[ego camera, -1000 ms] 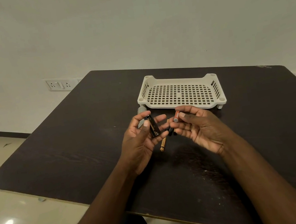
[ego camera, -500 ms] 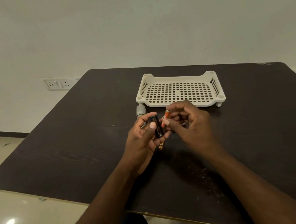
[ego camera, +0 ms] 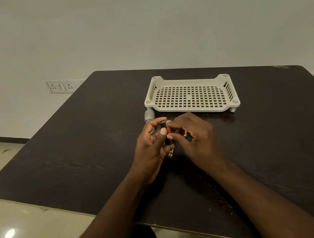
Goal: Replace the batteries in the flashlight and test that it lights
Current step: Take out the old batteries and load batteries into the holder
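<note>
Battery loading under way, flashlight not yet reassembled.
Just before the white perforated plastic tray (ego camera: 191, 95), left hand (ego camera: 150, 148) grips the black battery holder (ego camera: 165, 136); right hand (ego camera: 193, 135) fingers pinch an orange battery (ego camera: 169, 130) against it; closing and testing remain.

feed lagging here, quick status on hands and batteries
Left hand grips black holder. Right hand pinches orange battery against it. Gold battery on table below.

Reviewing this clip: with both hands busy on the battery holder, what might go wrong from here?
1. The right hand pinches an orange battery against the black holder gripped by the left hand; the small piece may slip or go in reversed, since markings are unreadable.
2. A gold battery lies loose on the table under the hands and might roll.
3. The grey flashlight part lies close behind and may get knocked.
</note>
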